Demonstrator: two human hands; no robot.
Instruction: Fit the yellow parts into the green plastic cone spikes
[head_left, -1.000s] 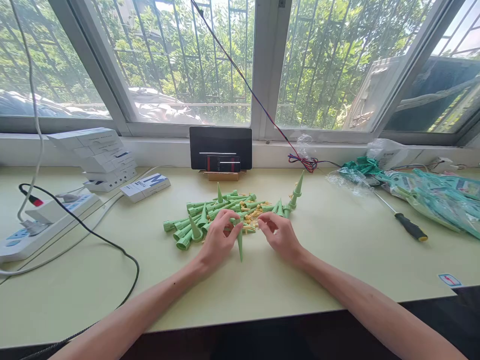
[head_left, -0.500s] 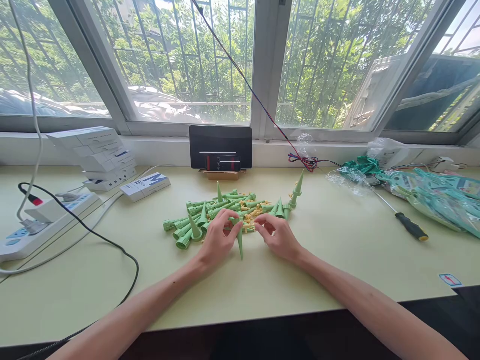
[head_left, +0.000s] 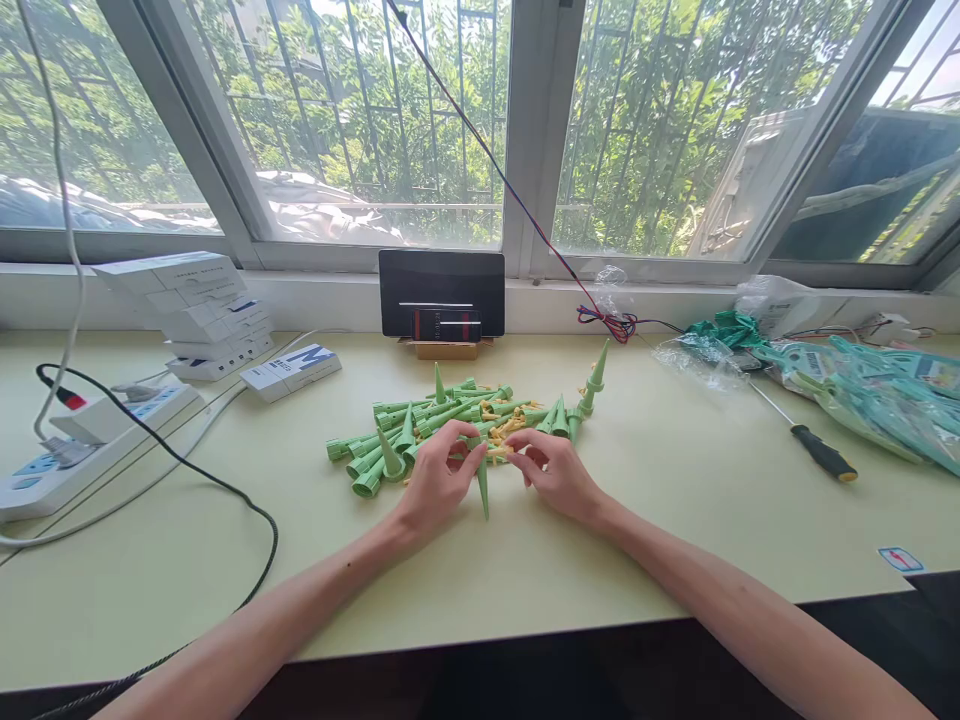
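My left hand (head_left: pixel 446 466) is closed on a green plastic watering spike (head_left: pixel 483 488), whose pointed end slants down toward me. My right hand (head_left: pixel 553 468) is closed in a pinch just to its right. A small yellow plastic piece (head_left: pixel 501 450) shows at the right fingertips, partly hidden and reaching toward the held spike. Behind both hands lies a heap of green spikes (head_left: pixel 367 465), some lying flat and some standing point up. Several more yellow pieces (head_left: pixel 517 424) are mixed into its middle. On the right, a spike (head_left: pixel 595 378) stands taller, with yellow bits on its side.
A tablet (head_left: pixel 441 280) with a phone before it stands at the window. White boxes (head_left: pixel 206 315) and a power strip (head_left: pixel 142 425) with cables are on the left. To the right lie a screwdriver (head_left: pixel 821 453), tangled wires (head_left: pixel 611 322) and teal bagged items (head_left: pixel 862 390).
My right fingertips have come slightly closer to the held spike, with a yellow piece now at them. The spike's tip has shifted a little to the right.
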